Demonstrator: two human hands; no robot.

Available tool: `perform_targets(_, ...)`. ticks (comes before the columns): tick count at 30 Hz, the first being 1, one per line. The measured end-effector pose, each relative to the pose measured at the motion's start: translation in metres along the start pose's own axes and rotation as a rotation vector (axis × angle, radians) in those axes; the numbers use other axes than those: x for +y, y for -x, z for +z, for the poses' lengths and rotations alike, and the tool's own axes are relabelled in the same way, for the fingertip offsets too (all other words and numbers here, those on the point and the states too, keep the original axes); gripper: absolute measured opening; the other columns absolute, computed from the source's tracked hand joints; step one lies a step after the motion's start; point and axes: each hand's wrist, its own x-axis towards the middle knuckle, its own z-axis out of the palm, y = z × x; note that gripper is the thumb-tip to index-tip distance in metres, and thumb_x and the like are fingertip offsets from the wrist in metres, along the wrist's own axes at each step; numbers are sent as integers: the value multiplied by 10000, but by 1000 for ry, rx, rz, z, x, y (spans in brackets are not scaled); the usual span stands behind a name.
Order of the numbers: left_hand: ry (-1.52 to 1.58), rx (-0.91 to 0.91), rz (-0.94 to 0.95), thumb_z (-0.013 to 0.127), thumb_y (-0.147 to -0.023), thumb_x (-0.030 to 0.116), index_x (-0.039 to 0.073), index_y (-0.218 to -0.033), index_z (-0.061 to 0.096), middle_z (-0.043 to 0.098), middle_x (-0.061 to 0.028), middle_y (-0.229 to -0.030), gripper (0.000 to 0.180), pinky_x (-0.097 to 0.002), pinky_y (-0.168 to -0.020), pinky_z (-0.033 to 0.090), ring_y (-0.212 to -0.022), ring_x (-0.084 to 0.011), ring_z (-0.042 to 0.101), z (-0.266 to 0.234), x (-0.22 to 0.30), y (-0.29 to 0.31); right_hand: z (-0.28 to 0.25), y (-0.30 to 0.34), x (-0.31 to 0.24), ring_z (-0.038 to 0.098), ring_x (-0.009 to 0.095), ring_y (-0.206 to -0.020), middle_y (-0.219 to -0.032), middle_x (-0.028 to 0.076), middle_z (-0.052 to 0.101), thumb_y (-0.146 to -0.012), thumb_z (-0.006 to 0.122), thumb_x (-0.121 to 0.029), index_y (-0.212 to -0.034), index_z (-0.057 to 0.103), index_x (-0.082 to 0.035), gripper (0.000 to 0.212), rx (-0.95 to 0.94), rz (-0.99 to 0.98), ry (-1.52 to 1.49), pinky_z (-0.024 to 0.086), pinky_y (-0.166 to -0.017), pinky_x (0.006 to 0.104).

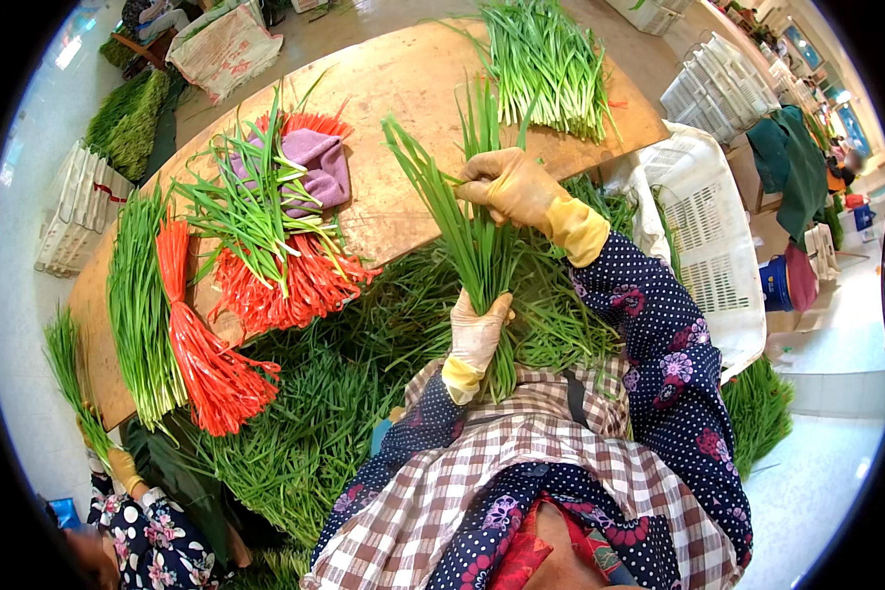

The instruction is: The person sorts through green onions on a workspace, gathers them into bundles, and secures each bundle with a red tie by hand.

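Note:
My left hand [476,337], in a pale glove with a yellow cuff, is closed around the lower part of a bunch of garlic chives [480,261] in front of my body. The green blades fan upward past the table edge. Higher up, my right hand [509,189], gloved the same way, has its fingers pinched together on some blades at the bunch's upper right side. Its fingertips partly cover what they pinch. Beneath both hands lies a large loose heap of chives [354,383], spread over my lap and under the table.
On the curved wooden table [393,74] lie a neat chive pile [546,69], loose chives over red ties [285,285], a purple cloth [317,169] and a red tie bundle [216,364]. A white crate [708,236] stands right. A co-worker's gloved hand [124,470] holds chives at lower left.

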Motion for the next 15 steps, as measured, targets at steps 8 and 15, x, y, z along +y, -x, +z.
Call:
perform_targets(8,-48,-14,-9,597,-808,-41,47,-1006,556,622,-57,-827,221,-208,-490,468,-585,-103,570,-1,-4,0,-1,6,-13,441,58,-409,-579,7,571,-795,628,-136,-886,637,-4,160,-46,80,-49,323,-369,211)
perform_targets(15,-48,-14,-3,601,-808,-36,48,-1010,553,621,-54,-831,223,-211,-492,474,-586,-107,571,-2,-2,0,-1,5,-16,454,55,-436,-585,2,572,-814,598,-111,-869,637,-11,121,-85,118,2,353,-401,219)
